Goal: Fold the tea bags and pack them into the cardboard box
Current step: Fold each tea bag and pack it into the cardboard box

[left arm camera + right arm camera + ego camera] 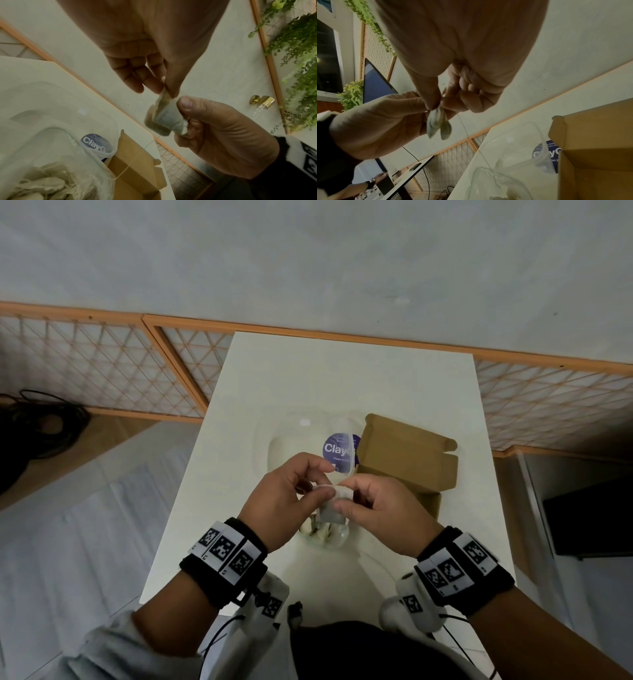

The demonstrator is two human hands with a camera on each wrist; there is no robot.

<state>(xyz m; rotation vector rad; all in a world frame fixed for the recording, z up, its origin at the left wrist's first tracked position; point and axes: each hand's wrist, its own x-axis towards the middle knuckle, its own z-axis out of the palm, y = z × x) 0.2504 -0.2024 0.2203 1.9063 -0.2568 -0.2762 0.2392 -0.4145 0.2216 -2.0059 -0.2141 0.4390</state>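
Observation:
Both hands hold one small white tea bag (pixel 330 513) in the air above the white table (pixel 342 378). My left hand (pixel 323 482) pinches its upper corner between thumb and fingers, and my right hand (pixel 346 494) pinches the other side. In the left wrist view the tea bag (pixel 164 119) is bent into a fold, and its thin string (pixel 135 158) hangs down toward the tub. The right wrist view shows the tea bag (pixel 439 124) doubled over below the fingertips. The brown cardboard box (pixel 407 460) stands open just right of the hands.
A clear plastic tub (pixel 337 537) holding several loose tea bags (pixel 42 182) sits under the hands. Its clear lid with a purple label (pixel 337 448) lies behind, touching the box. Orange-framed lattice panels (pixel 102 364) flank the table. Another person's arm (pixel 371 181) shows far off at a desk.

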